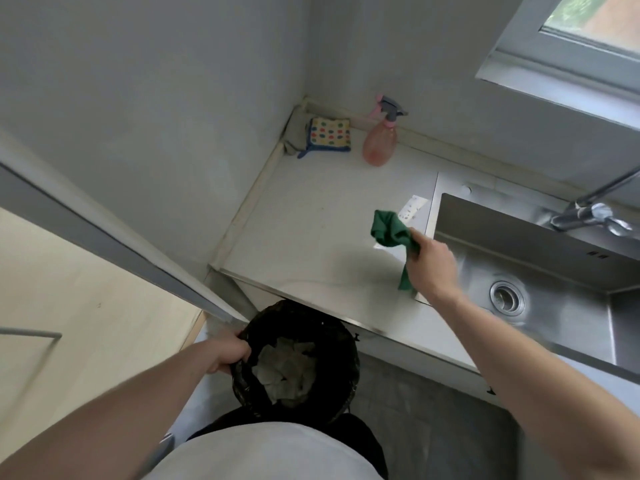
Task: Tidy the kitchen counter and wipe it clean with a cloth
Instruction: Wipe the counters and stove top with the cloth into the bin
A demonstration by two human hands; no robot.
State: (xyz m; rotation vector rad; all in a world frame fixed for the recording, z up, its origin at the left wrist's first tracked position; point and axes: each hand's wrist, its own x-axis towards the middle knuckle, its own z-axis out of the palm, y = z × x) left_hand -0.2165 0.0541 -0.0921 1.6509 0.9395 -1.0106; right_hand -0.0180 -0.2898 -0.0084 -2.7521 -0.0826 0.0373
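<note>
While the left hand grips the bin rim, right-hand fingers clutch the green cloth above the counter.

Ahead and left of the right hand's fingers, the counter lies bare up to the spray bottle and dotted sponge against the back wall. Just right of them the sink drops away. Below the front edge, the bin stands by the left hand's fingers.

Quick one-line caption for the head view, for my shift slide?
Right hand grips a green cloth above the counter while left hand holds the bin's rim below its edge.
</note>
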